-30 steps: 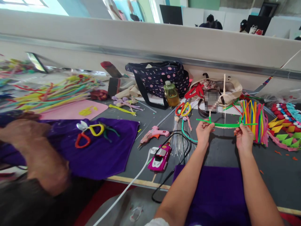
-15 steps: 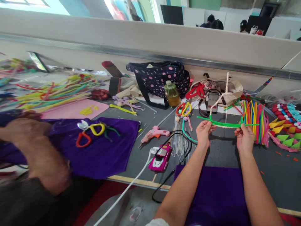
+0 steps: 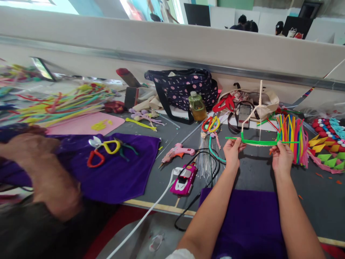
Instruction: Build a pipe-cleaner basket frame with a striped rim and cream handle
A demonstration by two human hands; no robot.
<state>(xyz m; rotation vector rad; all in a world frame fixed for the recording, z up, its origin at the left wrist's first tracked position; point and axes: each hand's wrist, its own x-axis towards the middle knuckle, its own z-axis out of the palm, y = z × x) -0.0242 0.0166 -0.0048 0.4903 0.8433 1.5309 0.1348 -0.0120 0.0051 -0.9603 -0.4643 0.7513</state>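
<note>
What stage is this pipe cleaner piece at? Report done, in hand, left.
Done: a cream pipe cleaner already lies along the green pipe cleaner, its ends sticking up. In hand: left hand and right hand pinch the green one at each end. Left: a bundle of pipe cleaners stands unused beside it.

co-worker's arm [image 3: 40,169] blurred, cut off left

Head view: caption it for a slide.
Left hand and right hand hold a green pipe cleaner level above the table.
</note>
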